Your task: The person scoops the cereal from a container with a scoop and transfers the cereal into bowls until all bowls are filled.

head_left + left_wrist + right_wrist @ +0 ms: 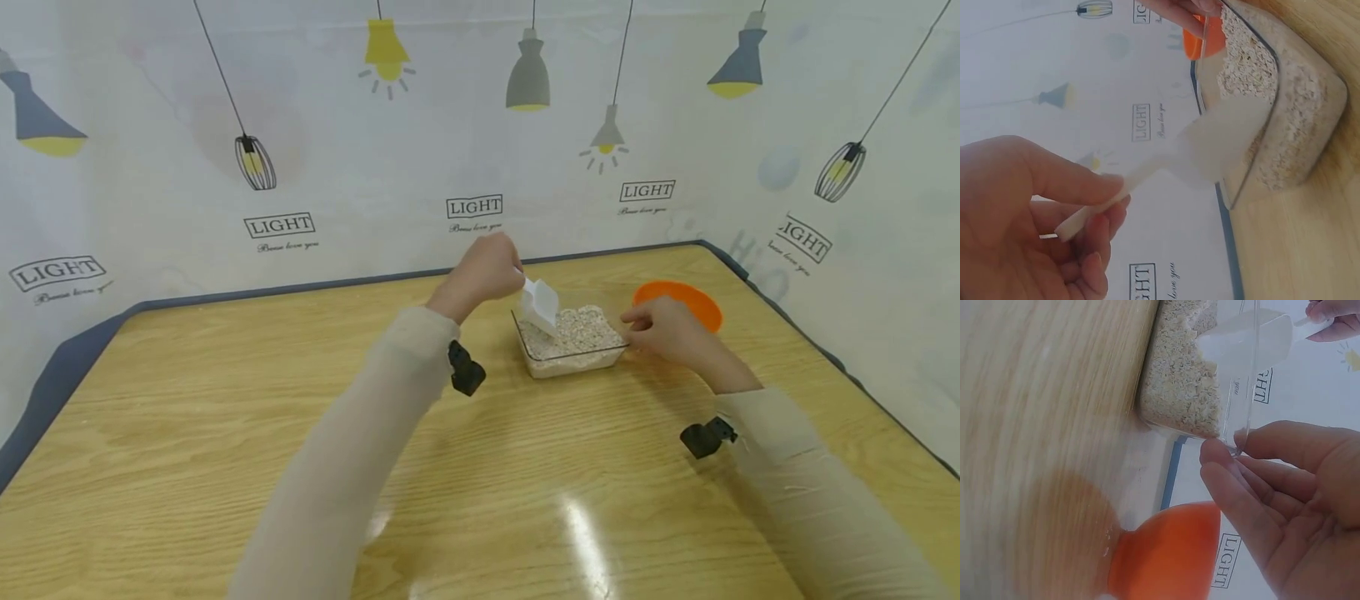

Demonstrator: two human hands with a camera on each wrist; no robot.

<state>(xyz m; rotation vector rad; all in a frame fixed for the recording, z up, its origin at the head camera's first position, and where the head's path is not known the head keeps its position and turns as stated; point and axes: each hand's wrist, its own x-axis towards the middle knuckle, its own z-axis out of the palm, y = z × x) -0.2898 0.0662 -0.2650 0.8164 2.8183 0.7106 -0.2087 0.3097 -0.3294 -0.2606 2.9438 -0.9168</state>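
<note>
My left hand (483,271) pinches the handle of a white scoop (540,308) between thumb and fingers. The scoop tilts down, its front edge in the oats (581,329) inside a clear rectangular container (577,364). In the left wrist view the scoop (1219,140) overlaps the container's near rim. My right hand (663,329) pinches the container's right corner, thumb and fingertips on either side of the rim, as the right wrist view shows. The oats (1179,381) lie heaped unevenly, higher toward one side.
An orange bowl (686,302) stands just right of the container, partly behind my right hand. The wooden table (262,433) ends at a wall (360,158) printed with lamps. Black wrist cameras sit on both sleeves.
</note>
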